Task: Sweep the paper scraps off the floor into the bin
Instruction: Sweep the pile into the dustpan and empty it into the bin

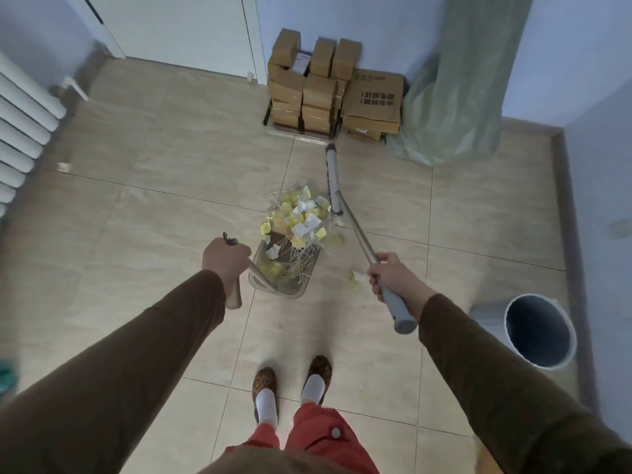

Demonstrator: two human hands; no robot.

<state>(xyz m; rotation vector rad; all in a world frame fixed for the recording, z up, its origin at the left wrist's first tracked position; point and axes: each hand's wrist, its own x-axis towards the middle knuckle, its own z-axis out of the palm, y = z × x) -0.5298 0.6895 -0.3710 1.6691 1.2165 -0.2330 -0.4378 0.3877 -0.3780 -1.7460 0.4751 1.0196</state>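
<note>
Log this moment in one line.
left hand grips dustpan handle | right hand grips broom | yellow-white paper scraps part in dustpan | grey bin empty

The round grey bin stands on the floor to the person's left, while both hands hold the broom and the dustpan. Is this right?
Not quite. The head view shows the round grey bin on the person's right, near the right hand holding the broom handle. The left hand holds the dustpan.
</note>
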